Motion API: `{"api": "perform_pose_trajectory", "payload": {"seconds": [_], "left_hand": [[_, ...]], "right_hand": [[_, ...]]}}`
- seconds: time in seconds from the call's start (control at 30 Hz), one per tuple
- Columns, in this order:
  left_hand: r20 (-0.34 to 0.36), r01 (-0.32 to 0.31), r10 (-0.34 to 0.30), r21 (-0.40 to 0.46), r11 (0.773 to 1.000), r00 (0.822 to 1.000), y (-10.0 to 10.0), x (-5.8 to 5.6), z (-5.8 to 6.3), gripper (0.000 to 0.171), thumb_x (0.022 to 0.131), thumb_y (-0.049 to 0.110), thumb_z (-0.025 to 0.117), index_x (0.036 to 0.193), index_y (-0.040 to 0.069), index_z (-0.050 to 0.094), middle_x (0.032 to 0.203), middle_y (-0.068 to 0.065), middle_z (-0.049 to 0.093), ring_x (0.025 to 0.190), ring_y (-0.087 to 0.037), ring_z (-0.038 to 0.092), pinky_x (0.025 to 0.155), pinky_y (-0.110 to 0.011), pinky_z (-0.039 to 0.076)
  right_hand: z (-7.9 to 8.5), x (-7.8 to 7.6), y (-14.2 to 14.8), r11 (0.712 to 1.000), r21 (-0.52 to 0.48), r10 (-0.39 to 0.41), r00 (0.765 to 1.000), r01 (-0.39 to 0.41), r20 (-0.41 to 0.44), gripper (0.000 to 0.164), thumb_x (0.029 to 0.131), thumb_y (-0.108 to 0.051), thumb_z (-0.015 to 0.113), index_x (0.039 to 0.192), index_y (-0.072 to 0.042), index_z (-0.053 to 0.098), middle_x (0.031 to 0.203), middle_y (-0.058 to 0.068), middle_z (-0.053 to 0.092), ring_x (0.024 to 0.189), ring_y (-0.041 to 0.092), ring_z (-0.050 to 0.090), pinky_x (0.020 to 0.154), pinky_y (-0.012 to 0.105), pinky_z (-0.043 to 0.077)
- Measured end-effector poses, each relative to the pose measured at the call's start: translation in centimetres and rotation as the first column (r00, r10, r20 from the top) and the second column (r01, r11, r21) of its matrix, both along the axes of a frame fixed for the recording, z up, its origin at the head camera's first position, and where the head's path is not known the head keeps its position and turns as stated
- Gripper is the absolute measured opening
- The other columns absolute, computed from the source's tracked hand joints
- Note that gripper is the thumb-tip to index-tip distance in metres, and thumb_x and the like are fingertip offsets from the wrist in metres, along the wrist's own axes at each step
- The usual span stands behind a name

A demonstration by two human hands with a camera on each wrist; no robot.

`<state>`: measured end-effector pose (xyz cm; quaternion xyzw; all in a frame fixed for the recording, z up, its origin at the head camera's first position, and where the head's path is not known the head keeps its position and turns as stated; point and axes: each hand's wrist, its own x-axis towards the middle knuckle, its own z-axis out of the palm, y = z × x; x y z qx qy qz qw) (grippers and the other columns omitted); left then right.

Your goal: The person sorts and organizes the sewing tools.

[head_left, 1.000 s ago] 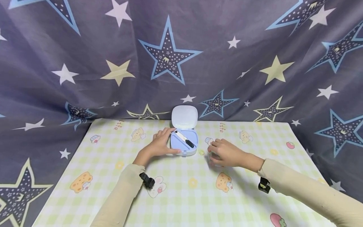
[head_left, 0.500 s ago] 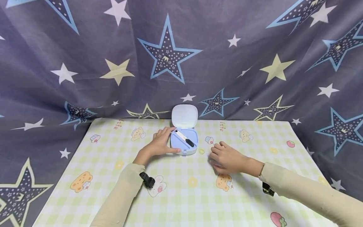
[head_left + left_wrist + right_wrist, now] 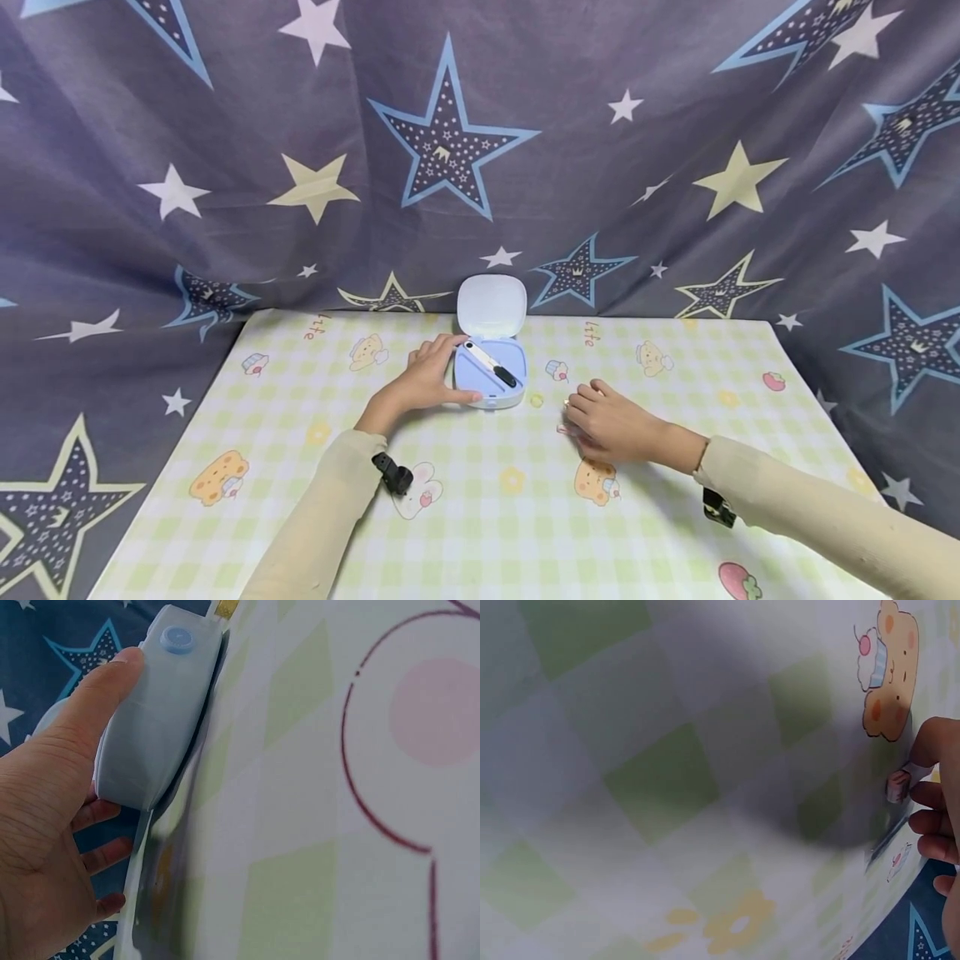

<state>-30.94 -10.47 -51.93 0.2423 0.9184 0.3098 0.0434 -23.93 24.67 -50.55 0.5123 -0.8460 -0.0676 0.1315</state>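
Observation:
A light blue box (image 3: 516, 367) with its pale lid (image 3: 492, 307) raised stands near the far table edge. Across its inner tray lies a slim white tool with a black end (image 3: 491, 364); its kind is unclear. My left hand (image 3: 426, 375) grips the box from the left, thumb on the front wall beside the round button (image 3: 178, 640). To the right of the box, my right hand (image 3: 615, 425) is low over the table, fingers curled. Thumb and fingers pinch a small object with a brownish-pink end (image 3: 898, 786). A thin shiny strip (image 3: 887, 841) shows by the fingertips; the hand hides the rest.
A green-and-white checked cloth (image 3: 360, 533) with printed cartoon figures covers the table. Behind the box hangs a dark grey curtain (image 3: 615, 183) with stars, close to the lid. Both wrists carry black straps.
My right hand has moved slightly right and toward me, and its fingers have drawn closer together. The left hand and the box have stayed in place.

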Motion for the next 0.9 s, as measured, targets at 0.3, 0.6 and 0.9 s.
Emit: {"api": "perform_pose_trajectory", "payload": {"seconds": [0.3, 0.6, 0.9], "left_hand": [[0.001, 0.000, 0.000, -0.001, 1.000, 1.000, 0.06, -0.08, -0.01, 0.108, 0.073, 0.053, 0.088, 0.157, 0.014, 0.033, 0.153, -0.011, 0.044, 0.129, -0.031, 0.042, 0.106, -0.052, 0.031], [0.004, 0.000, 0.000, -0.004, 1.000, 1.000, 0.05, -0.21, -0.20, 0.107, 0.073, 0.053, 0.088, 0.157, 0.014, 0.033, 0.153, -0.011, 0.044, 0.128, -0.030, 0.042, 0.105, -0.051, 0.031], [0.006, 0.005, -0.005, -0.013, 1.000, 1.000, 0.01, -0.18, -0.21, 0.108, 0.074, 0.054, 0.087, 0.158, 0.014, 0.032, 0.154, -0.011, 0.043, 0.128, -0.030, 0.042, 0.106, -0.051, 0.031]], "right_hand": [[-0.63, 0.12, 0.46, 1.000, -0.024, -0.011, 1.000, 0.011, 0.002, 0.023, 0.084, -0.031, 0.071, 0.098, -0.014, 0.062, 0.091, -0.002, 0.058, 0.088, 0.019, 0.048, 0.085, 0.037, 0.040], [-0.85, 0.11, 0.48, 1.000, -0.013, -0.007, 1.000, 0.007, -0.016, 0.024, 0.084, -0.031, 0.071, 0.098, -0.014, 0.062, 0.090, -0.003, 0.058, 0.086, 0.018, 0.048, 0.086, 0.038, 0.041], [-0.22, 0.31, -0.20, 1.000, 0.002, -0.005, 1.000, 0.005, -0.024, 0.023, 0.083, -0.026, 0.073, 0.097, -0.013, 0.062, 0.088, -0.002, 0.057, 0.086, 0.018, 0.049, 0.086, 0.037, 0.041]]}}
